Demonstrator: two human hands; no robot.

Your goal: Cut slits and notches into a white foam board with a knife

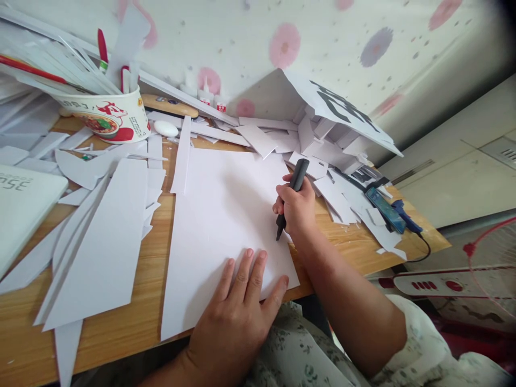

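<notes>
A large white sheet (pixel 213 215) lies on the wooden table in front of me. My left hand (pixel 237 306) rests flat near its front edge, fingers spread. A black marker pen (pixel 299 174) is gripped in my right hand (pixel 296 207), tilted over the sheet's right side. Its dark tip points down close to the surface; whether it touches I cannot tell. No mark shows on the sheet. A narrow white strip (pixel 182 156) overlaps the sheet's far left corner.
Stacked white offcuts (pixel 100 242) cover the table (pixel 133 333) at left. A paper tub (pixel 116 115) of tools and strips stands behind them. White board pieces (pixel 314 140) and a printed sheet (pixel 342 107) lean at the back right. A phone (pixel 385 209) lies near the right end.
</notes>
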